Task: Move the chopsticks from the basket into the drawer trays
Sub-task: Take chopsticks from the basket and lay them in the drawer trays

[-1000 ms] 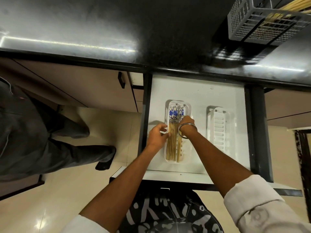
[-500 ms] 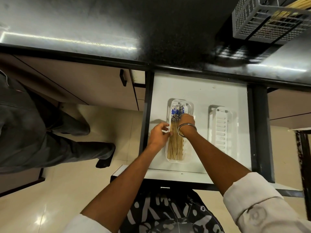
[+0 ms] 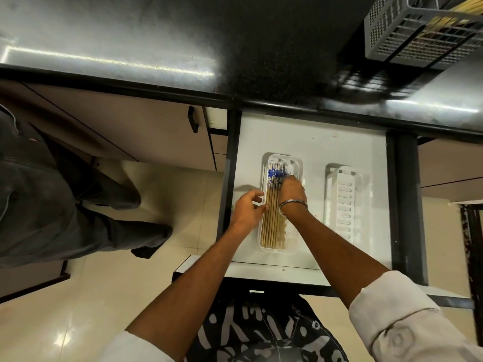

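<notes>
An open white drawer holds two white slotted trays. The left tray carries several bamboo chopsticks with blue-and-white patterned tops, lying side by side. My right hand, a metal bangle on its wrist, rests fingers-down on the patterned ends of the chopsticks. My left hand touches the left side of the tray and the chopsticks with loosely curled fingers. The right tray holds nothing. A grey mesh basket with more chopsticks stands on the black counter at the top right.
The black glossy countertop runs across the top. Another person's dark-trousered legs stand on the tiled floor at the left. Closed cabinet fronts with a black handle lie left of the drawer. The drawer's dark frame borders its right side.
My right hand has slid slightly toward the patterned ends of the chopsticks, which now lie more evenly together. My left hand has stayed at the tray's left side.
</notes>
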